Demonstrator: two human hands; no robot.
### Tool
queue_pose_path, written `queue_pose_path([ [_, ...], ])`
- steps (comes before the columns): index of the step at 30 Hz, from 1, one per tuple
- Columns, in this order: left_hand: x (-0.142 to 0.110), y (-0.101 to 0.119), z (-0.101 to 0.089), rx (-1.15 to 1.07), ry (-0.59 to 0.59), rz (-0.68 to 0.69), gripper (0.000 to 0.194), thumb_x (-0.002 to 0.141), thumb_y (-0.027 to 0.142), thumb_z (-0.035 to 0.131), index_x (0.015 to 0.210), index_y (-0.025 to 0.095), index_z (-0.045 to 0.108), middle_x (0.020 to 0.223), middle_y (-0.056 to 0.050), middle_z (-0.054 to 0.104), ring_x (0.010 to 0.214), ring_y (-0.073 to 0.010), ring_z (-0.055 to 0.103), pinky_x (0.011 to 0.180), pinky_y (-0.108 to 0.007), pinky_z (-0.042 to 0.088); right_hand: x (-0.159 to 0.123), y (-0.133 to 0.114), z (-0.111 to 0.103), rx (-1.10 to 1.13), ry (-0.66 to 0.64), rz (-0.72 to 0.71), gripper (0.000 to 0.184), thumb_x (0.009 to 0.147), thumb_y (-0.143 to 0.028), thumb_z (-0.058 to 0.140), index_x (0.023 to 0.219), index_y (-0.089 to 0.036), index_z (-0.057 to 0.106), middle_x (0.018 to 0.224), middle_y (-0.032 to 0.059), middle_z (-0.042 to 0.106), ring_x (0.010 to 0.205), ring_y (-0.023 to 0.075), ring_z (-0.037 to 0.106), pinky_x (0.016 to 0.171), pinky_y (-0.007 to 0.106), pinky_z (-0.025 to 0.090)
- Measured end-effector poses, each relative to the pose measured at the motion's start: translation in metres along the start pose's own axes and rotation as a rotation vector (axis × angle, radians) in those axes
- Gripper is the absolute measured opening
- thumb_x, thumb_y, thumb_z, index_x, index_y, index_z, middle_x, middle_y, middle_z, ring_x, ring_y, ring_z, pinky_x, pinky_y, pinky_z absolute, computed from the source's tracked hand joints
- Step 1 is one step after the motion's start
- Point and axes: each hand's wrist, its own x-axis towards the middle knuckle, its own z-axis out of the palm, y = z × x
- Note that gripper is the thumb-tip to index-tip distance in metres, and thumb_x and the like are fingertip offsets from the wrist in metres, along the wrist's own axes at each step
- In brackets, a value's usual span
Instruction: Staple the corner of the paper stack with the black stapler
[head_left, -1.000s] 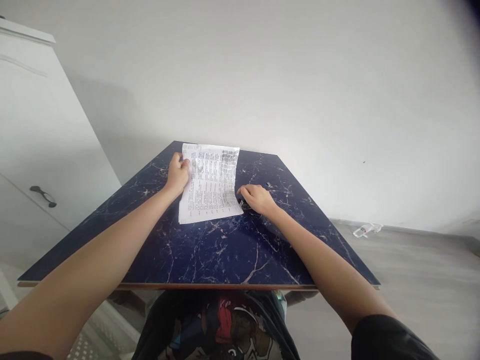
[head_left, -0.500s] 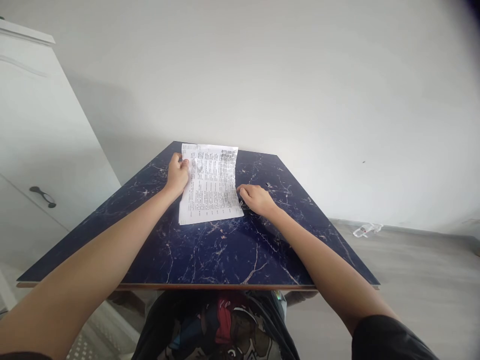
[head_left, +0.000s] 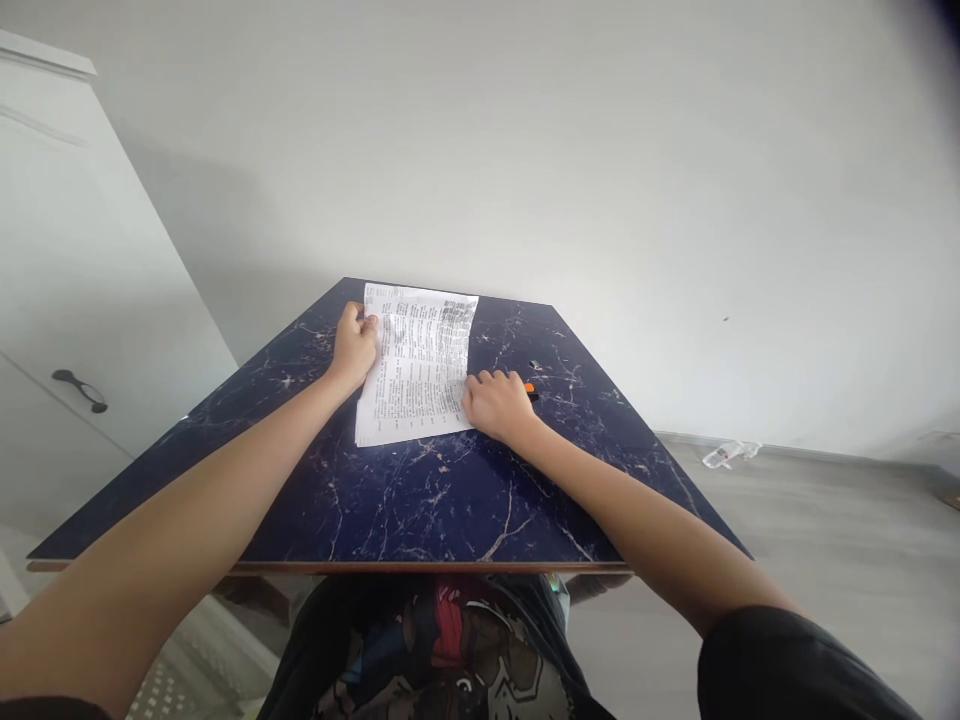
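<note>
Several printed paper sheets (head_left: 416,370) lie stacked on the dark blue marbled table (head_left: 420,510), their right side curling upward. My left hand (head_left: 354,345) grips the upper left edge, thumb on top of the print. At the lower right edge, my right hand (head_left: 499,405) is closed with bent fingers over the paper; its fingertips are partly hidden. Just beyond its knuckles, a small orange and black object (head_left: 530,391) shows in part, its kind unclear. A tiny shiny piece (head_left: 533,364) sits a little farther back on the tabletop.
A white cabinet (head_left: 67,270) with a dark handle (head_left: 80,390) stands at the left. The pale wall (head_left: 525,150) rises behind the table. Crumpled clear plastic (head_left: 731,454) lies on the floor at the right, by the wall.
My right hand has shifted left and slightly down onto the paper's right edge. The orange and black object has come into sight beside it. My left hand keeps its grip.
</note>
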Motion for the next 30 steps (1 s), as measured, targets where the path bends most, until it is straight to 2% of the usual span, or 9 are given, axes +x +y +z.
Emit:
queue_pose_path([
  [4, 0.001, -0.005, -0.001, 0.059, 0.002, 0.042, 0.014, 0.096, 0.031, 0.049, 0.107, 0.022, 0.054, 0.095, -0.009, 0.072, 0.086, -0.025, 0.071, 0.079, -0.039, 0.056, 0.003, 0.001, -0.002, 0.054, -0.027, 0.003, 0.041, 0.103, -0.034, 0.034, 0.103, -0.013, 0.069, 0.107, 0.0187, 0.068, 0.098, 0.03, 0.062, 0.085, 0.04, 0.039],
  [8, 0.005, -0.014, -0.008, 0.241, -0.047, 0.034, 0.016, 0.096, 0.031, 0.047, 0.109, 0.023, 0.053, 0.092, -0.008, 0.072, 0.082, -0.0266, 0.071, 0.078, -0.041, 0.054, 0.006, 0.031, -0.019, 0.385, -0.136, -0.051, 0.049, 0.106, -0.049, 0.027, 0.105, -0.02, 0.066, 0.095, 0.0082, 0.07, 0.082, 0.0225, 0.062, 0.071, 0.032, 0.04],
  [11, 0.007, -0.019, -0.013, 0.498, -0.142, 0.027, 0.015, 0.095, 0.028, 0.047, 0.107, 0.022, 0.054, 0.093, -0.011, 0.071, 0.09, -0.031, 0.07, 0.083, -0.044, 0.051, 0.005, 0.06, -0.03, 0.614, -0.272, -0.244, 0.045, 0.098, -0.061, 0.047, 0.119, -0.023, 0.061, 0.1, 0.0047, 0.071, 0.08, 0.0194, 0.062, 0.069, 0.029, 0.04],
  [14, 0.007, -0.022, -0.016, 0.73, -0.278, 0.014, 0.013, 0.094, 0.026, 0.047, 0.104, 0.022, 0.055, 0.098, -0.014, 0.07, 0.1, -0.0338, 0.068, 0.088, -0.045, 0.05, 0.004, 0.085, -0.032, 0.622, -0.348, -0.37, 0.045, 0.085, -0.054, 0.07, 0.116, -0.022, 0.063, 0.108, 0.0061, 0.069, 0.086, 0.0198, 0.061, 0.071, 0.029, 0.042],
  [17, 0.006, -0.024, -0.017, 0.918, -0.372, -0.021, 0.02, 0.09, 0.027, 0.056, 0.109, 0.02, 0.055, 0.111, -0.018, 0.067, 0.112, -0.0373, 0.063, 0.094, -0.048, 0.048, 0.006, 0.104, -0.028, 0.554, -0.355, -0.307, 0.031, 0.082, -0.045, 0.072, 0.1, -0.019, 0.069, 0.096, 0.0061, 0.069, 0.079, 0.0188, 0.061, 0.068, 0.03, 0.042],
  [20, 0.005, -0.023, -0.018, 1.034, -0.333, -0.055, 0.047, 0.082, 0.038, 0.069, 0.12, 0.017, 0.051, 0.126, -0.025, 0.06, 0.123, -0.0449, 0.054, 0.097, -0.056, 0.046, 0.01, 0.115, -0.022, 0.52, -0.32, -0.117, 0.027, 0.082, -0.043, 0.07, 0.09, -0.018, 0.069, 0.08, 0.0045, 0.067, 0.064, 0.0164, 0.058, 0.06, 0.03, 0.04],
  [22, 0.004, -0.021, -0.018, 1.045, -0.312, -0.073, 0.061, 0.079, 0.044, 0.072, 0.128, 0.016, 0.049, 0.133, -0.028, 0.055, 0.127, -0.0481, 0.049, 0.098, -0.061, 0.044, 0.012, 0.111, -0.018, 0.522, -0.19, 0.059, 0.028, 0.085, -0.043, 0.068, 0.093, -0.016, 0.068, 0.078, 0.0058, 0.067, 0.06, 0.0159, 0.057, 0.056, 0.029, 0.04],
  [25, 0.002, -0.016, -0.016, 1.032, -0.385, -0.113, 0.068, 0.078, 0.049, 0.073, 0.133, 0.018, 0.048, 0.138, -0.028, 0.053, 0.129, -0.0493, 0.048, 0.101, -0.066, 0.039, 0.015, 0.084, -0.011, 0.603, 0.01, 0.249, 0.03, 0.091, -0.041, 0.062, 0.102, -0.014, 0.065, 0.083, 0.0088, 0.068, 0.06, 0.0155, 0.058, 0.054, 0.028, 0.041],
  [30, -0.006, -0.008, -0.007, 0.995, -0.53, -0.089, 0.066, 0.076, 0.059, 0.071, 0.131, 0.025, 0.054, 0.136, -0.022, 0.056, 0.126, -0.0475, 0.049, 0.1, -0.067, 0.038, 0.017, 0.017, -0.001, 0.692, 0.077, 0.142, 0.031, 0.093, -0.046, 0.061, 0.101, -0.016, 0.062, 0.086, 0.0081, 0.069, 0.069, 0.0172, 0.062, 0.058, 0.027, 0.043],
])
